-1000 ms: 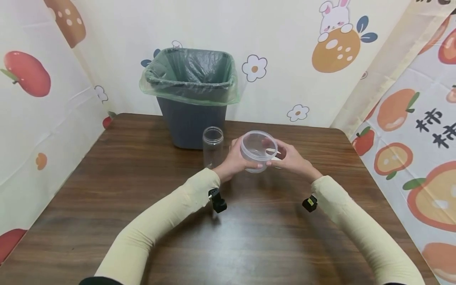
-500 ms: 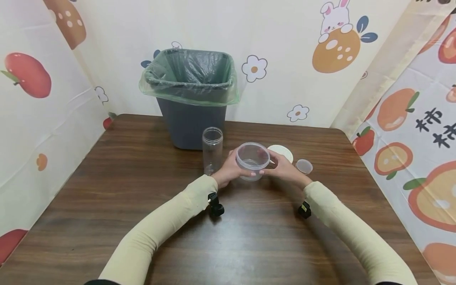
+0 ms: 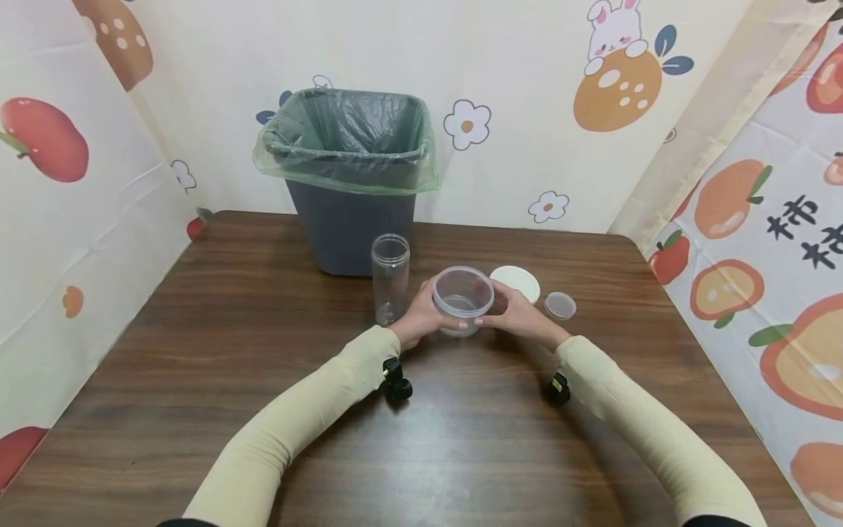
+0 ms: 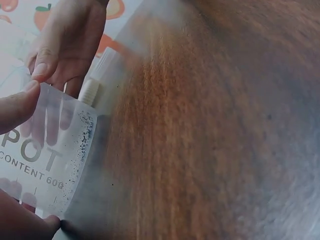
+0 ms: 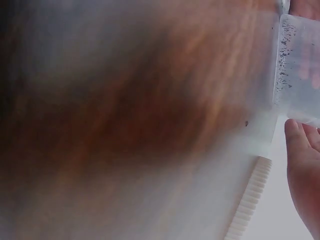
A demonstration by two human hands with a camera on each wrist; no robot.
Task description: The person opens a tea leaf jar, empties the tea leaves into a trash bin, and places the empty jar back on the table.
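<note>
A clear plastic tub [image 3: 463,306] with an open top is gripped from both sides. My left hand [image 3: 418,316] holds its left wall and my right hand [image 3: 522,316] its right wall, thumbs toward the near side. Grey print reading "POT" shows on the tub [image 4: 45,155] in the left wrist view, with dark specks near its base. It stands upright, at or very near the tabletop. Just behind my right hand lies a white round lid [image 3: 519,281]; its ribbed edge [image 5: 250,200] shows in the right wrist view.
A tall clear jar [image 3: 391,282] without a lid stands left of the tub, close to my left hand. Behind it is a dark bin [image 3: 349,219] with a green liner. A small clear lid [image 3: 560,305] lies right of the white one on the wooden table [image 3: 263,315].
Both hands have brought the tub down and toward me, slightly left, uncovering the white lid and small clear lid. In the last half second it has barely moved.
</note>
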